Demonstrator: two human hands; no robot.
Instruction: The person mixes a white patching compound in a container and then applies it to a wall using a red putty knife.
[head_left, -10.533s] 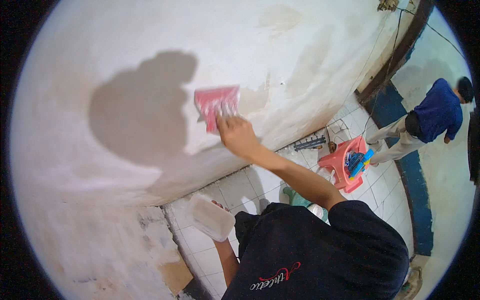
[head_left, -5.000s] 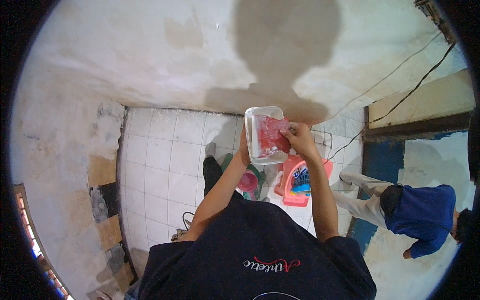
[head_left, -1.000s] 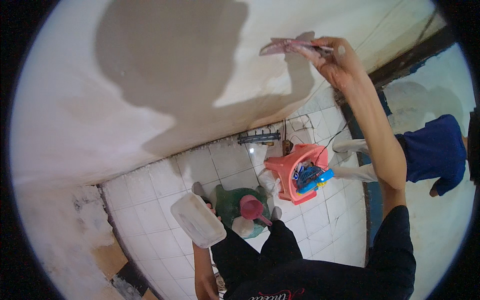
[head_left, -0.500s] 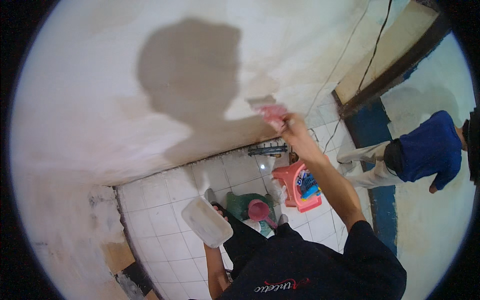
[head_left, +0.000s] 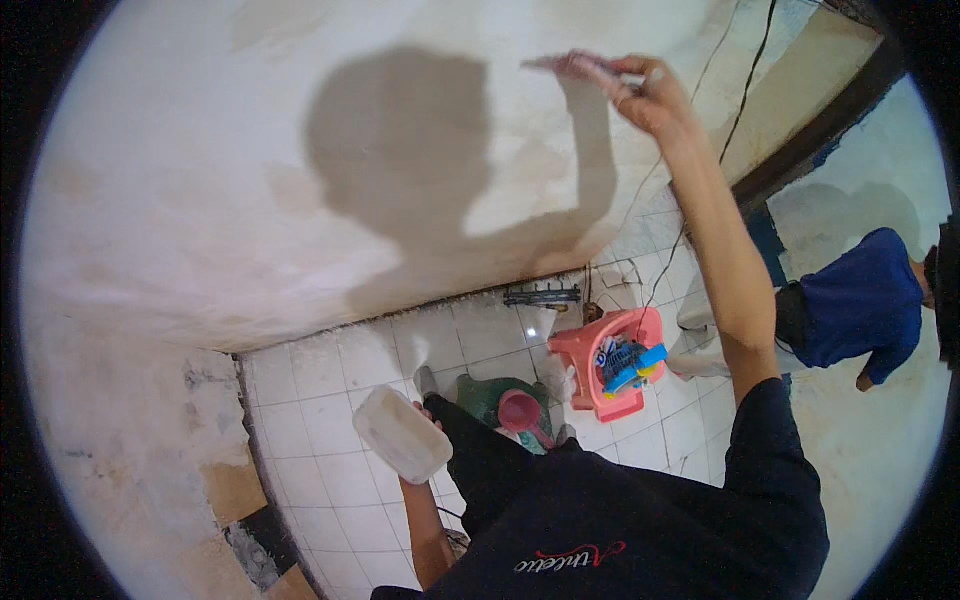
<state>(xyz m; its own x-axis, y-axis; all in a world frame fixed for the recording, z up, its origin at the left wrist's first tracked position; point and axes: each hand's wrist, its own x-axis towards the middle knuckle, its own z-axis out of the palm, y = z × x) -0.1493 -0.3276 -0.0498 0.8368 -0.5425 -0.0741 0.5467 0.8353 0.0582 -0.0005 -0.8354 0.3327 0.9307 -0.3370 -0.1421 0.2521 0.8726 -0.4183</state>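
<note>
High at the wall (head_left: pixel 250 140), my right hand (head_left: pixel 648 98) is closed round a flat pinkish scraper (head_left: pixel 590 68). Its thin edge points left, at or close to the wall's surface; I cannot tell whether it touches. Lower down, my left hand (head_left: pixel 428 412) grips a whitish oblong plastic tub (head_left: pixel 403 435), tilted so its pale, smeared inside shows. Only some of the left fingers show at the tub's edge; the rest are behind it.
A pink plastic stool (head_left: pixel 570 345) bears blue and yellow items. By my feet are a pink dipper (head_left: pixel 520 411) and a green sack-like thing (head_left: pixel 480 395). Cables (head_left: pixel 745 100) hang at right. A person in a blue shirt (head_left: pixel 862 300) stands beyond the corner.
My right hand has swung up along the wall with the scraper, from low near the floor to high up. The tub in my left hand has shifted slightly left.
</note>
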